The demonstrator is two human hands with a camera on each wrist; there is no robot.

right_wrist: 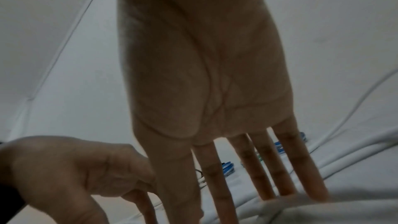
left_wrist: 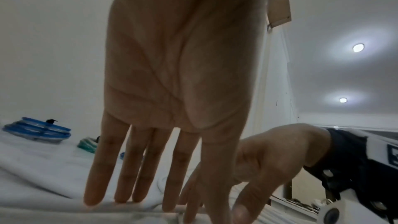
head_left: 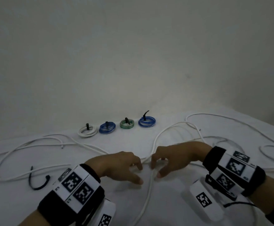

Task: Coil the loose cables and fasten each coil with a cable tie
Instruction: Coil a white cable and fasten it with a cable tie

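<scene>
Four finished coils sit in a row at the far side of the white cloth, each already cinched with a black tie: from the left, a white coil, a blue coil, a green coil and a second blue coil. At the near left lies a spare black cable tie, bent into a curve and untouched. A long loose white cable sprawls across the cloth in wide loops on both sides and runs toward the near edge between the two hands. The left hand reaches down with fingers straight and relaxed, tips at the cloth, gripping nothing. Just beside it, the right hand does the same, fingers extended down by the cable, nothing pinched. By my reading, the step in hand is taking up this white cable to start coiling. The next move calls for pinching the strand between the hands, then drawing in the loops evenly before fetching the tie.
</scene>
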